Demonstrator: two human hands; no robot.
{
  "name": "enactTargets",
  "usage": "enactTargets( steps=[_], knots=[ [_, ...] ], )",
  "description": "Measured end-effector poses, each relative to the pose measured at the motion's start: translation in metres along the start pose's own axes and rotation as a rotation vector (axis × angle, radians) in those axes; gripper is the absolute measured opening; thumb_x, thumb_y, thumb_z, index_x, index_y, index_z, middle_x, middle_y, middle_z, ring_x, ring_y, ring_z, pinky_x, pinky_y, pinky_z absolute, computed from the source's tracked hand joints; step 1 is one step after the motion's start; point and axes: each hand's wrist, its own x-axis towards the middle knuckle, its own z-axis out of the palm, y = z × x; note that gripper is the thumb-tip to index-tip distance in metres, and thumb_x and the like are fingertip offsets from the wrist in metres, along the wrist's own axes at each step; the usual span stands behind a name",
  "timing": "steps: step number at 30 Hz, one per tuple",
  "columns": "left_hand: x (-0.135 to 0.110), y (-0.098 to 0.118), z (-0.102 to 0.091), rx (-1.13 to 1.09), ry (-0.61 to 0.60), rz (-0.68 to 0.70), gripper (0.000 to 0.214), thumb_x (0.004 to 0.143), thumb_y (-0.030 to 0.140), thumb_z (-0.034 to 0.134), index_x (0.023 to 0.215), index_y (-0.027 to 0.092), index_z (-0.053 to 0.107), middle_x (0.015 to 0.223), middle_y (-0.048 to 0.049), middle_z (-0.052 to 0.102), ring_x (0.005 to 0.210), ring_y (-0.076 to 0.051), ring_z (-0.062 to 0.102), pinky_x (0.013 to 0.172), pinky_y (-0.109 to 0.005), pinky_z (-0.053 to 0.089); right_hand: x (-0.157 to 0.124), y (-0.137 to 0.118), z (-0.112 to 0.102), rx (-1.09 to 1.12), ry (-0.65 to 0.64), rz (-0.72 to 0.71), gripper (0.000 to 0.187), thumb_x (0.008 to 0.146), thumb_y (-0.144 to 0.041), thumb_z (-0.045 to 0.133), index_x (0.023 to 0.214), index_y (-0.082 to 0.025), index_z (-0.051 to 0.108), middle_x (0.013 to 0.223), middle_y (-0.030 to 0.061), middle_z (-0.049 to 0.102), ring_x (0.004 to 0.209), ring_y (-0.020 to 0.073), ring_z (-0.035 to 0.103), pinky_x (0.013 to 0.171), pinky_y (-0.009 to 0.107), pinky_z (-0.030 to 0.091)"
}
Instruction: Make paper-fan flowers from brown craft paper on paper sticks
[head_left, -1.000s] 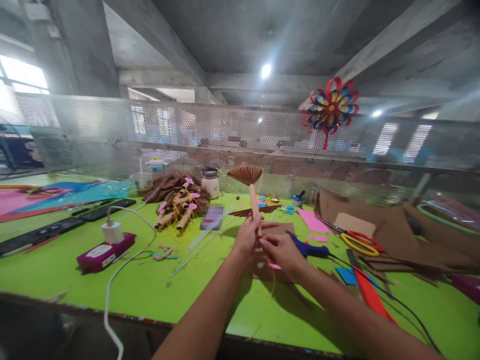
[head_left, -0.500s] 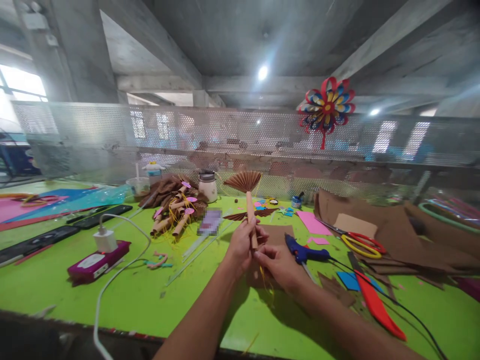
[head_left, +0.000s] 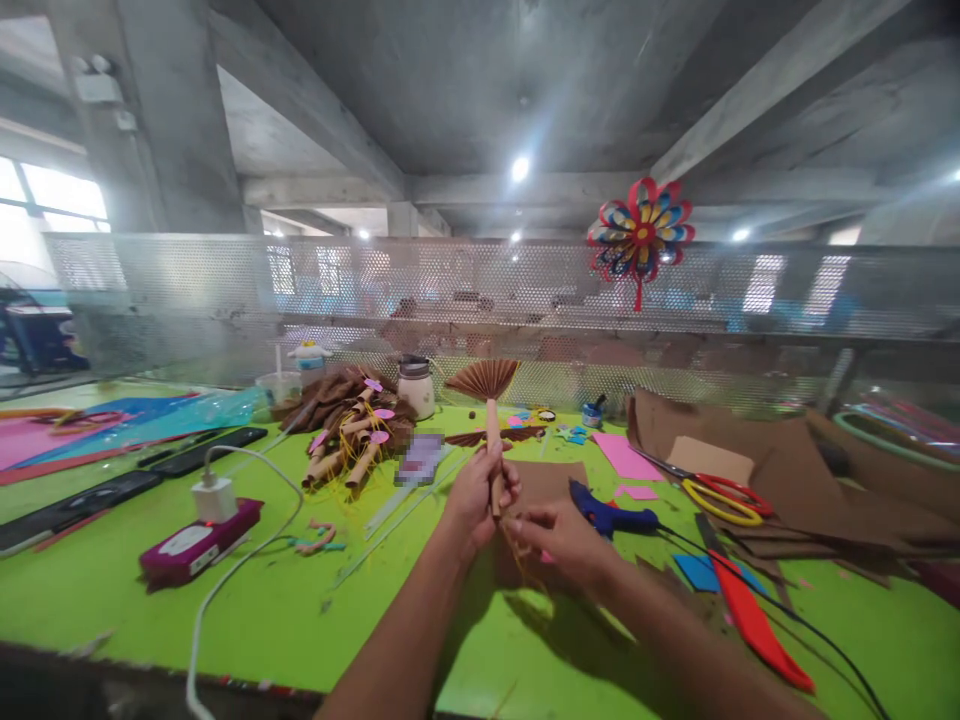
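Note:
My left hand (head_left: pixel 474 497) is closed round a tan rolled-paper stick topped by a brown pleated paper fan (head_left: pixel 484 381), held upright over the green table (head_left: pixel 300 590). Just to its right, my right hand (head_left: pixel 561 537) pinches something small at the stick's lower end; thin yellow strands hang below it and a bit of pink shows by the fingers. Under both hands lies a brown paper sheet (head_left: pixel 547 478). A blue glue gun (head_left: pixel 609 517) rests right beside my right hand.
A pile of finished brown rolls with pink tags (head_left: pixel 351 420) lies back left, by a white jar (head_left: pixel 417 386). Yellow-red scissors (head_left: pixel 714 490) and brown sheets (head_left: pixel 787 470) sit right. A charger on a purple box (head_left: pixel 196 533) trails a white cable. A perforated metal screen (head_left: pixel 480 300) carries a paper pinwheel (head_left: pixel 640 234).
The stick with the fan has sunk lower in my left hand's grip, and my right hand has shifted from the stick's side to just below its lower end. The view has tilted slightly.

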Motion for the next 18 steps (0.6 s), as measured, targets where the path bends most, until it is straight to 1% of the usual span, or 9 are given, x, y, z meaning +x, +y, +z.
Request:
enactTargets(
  steps=[2, 4, 5, 8, 10, 12, 14, 15, 18],
  knots=[
    [0.002, 0.009, -0.002, 0.008, 0.036, 0.026, 0.011, 0.087, 0.025, 0.049, 0.093, 0.016, 0.049, 0.051, 0.0028, 0.051, 0.038, -0.008, 0.047, 0.032, -0.012, 0.026, -0.004, -0.006, -0.011, 0.016, 0.076, -0.029, 0.029, 0.068, -0.043, 0.066, 0.065, -0.014, 0.062, 0.052, -0.0024, 0.052, 0.049, 0.0083, 0.040, 0.048, 0.023, 0.032],
    [0.000, 0.021, -0.002, -0.022, 0.087, 0.021, 0.008, 0.088, 0.023, 0.044, 0.089, 0.016, 0.048, 0.047, 0.0034, 0.048, 0.037, -0.008, 0.046, 0.031, -0.012, 0.025, -0.008, -0.014, -0.026, 0.008, 0.156, -0.124, 0.025, 0.068, -0.039, 0.066, 0.071, -0.014, 0.066, 0.063, 0.0008, 0.059, 0.057, 0.0104, 0.047, 0.054, 0.024, 0.038],
    [-0.003, 0.029, -0.002, -0.023, 0.087, 0.001, 0.008, 0.089, 0.022, 0.043, 0.089, 0.016, 0.048, 0.048, 0.0027, 0.048, 0.040, -0.009, 0.048, 0.033, -0.012, 0.027, -0.010, -0.017, -0.035, -0.002, 0.191, -0.149, 0.024, 0.066, -0.038, 0.067, 0.072, -0.014, 0.068, 0.067, 0.0023, 0.062, 0.060, 0.0114, 0.050, 0.057, 0.025, 0.040],
    [-0.021, 0.057, -0.004, 0.058, 0.036, 0.044, 0.013, 0.091, 0.022, 0.039, 0.091, 0.016, 0.050, 0.051, 0.0003, 0.052, 0.042, -0.009, 0.049, 0.031, -0.012, 0.025, -0.013, -0.023, -0.060, 0.035, 0.272, -0.133, 0.027, 0.066, -0.038, 0.070, 0.080, -0.015, 0.069, 0.079, 0.0059, 0.067, 0.067, 0.0131, 0.056, 0.063, 0.028, 0.046],
    [-0.039, 0.077, -0.013, 0.184, 0.017, 0.086, 0.014, 0.091, 0.023, 0.039, 0.087, 0.016, 0.050, 0.052, -0.0005, 0.054, 0.041, -0.009, 0.049, 0.031, -0.012, 0.024, -0.017, -0.022, -0.073, 0.089, 0.244, -0.108, 0.029, 0.065, -0.038, 0.071, 0.083, -0.015, 0.068, 0.085, 0.0082, 0.068, 0.074, 0.0155, 0.060, 0.063, 0.028, 0.047],
    [-0.058, 0.095, -0.028, 0.349, 0.026, 0.140, 0.020, 0.091, 0.026, 0.040, 0.077, 0.015, 0.049, 0.052, -0.0007, 0.056, 0.041, -0.008, 0.049, 0.033, -0.012, 0.027, -0.023, -0.015, -0.080, 0.120, 0.166, -0.063, 0.032, 0.067, -0.039, 0.070, 0.086, -0.014, 0.067, 0.087, 0.0095, 0.069, 0.074, 0.0165, 0.063, 0.061, 0.027, 0.047],
    [-0.073, 0.106, -0.048, 0.559, 0.011, 0.077, 0.033, 0.094, 0.028, 0.033, 0.069, 0.012, 0.049, 0.049, -0.0011, 0.056, 0.039, -0.004, 0.045, 0.038, -0.011, 0.030, -0.029, -0.007, -0.083, 0.089, 0.075, -0.015, 0.033, 0.070, -0.040, 0.068, 0.088, -0.013, 0.066, 0.082, 0.0090, 0.069, 0.068, 0.0153, 0.063, 0.059, 0.027, 0.047],
    [-0.078, 0.107, -0.057, 0.626, 0.026, 0.035, 0.035, 0.095, 0.027, 0.030, 0.071, 0.011, 0.049, 0.050, -0.0004, 0.057, 0.041, -0.002, 0.045, 0.043, -0.010, 0.031, -0.032, -0.003, -0.084, 0.042, 0.037, 0.002, 0.033, 0.071, -0.040, 0.066, 0.088, -0.012, 0.066, 0.078, 0.0080, 0.069, 0.065, 0.0147, 0.063, 0.058, 0.027, 0.046],
    [-0.078, 0.095, -0.074, 0.731, 0.137, -0.090, 0.022, 0.087, 0.033, 0.044, 0.076, 0.014, 0.050, 0.052, -0.0026, 0.062, 0.043, -0.011, 0.053, 0.038, -0.016, 0.032, -0.033, 0.005, -0.087, -0.266, 0.016, -0.012, 0.026, 0.076, -0.036, 0.060, 0.084, -0.012, 0.068, 0.072, 0.0055, 0.068, 0.065, 0.0151, 0.061, 0.062, 0.029, 0.046]
  ],
)
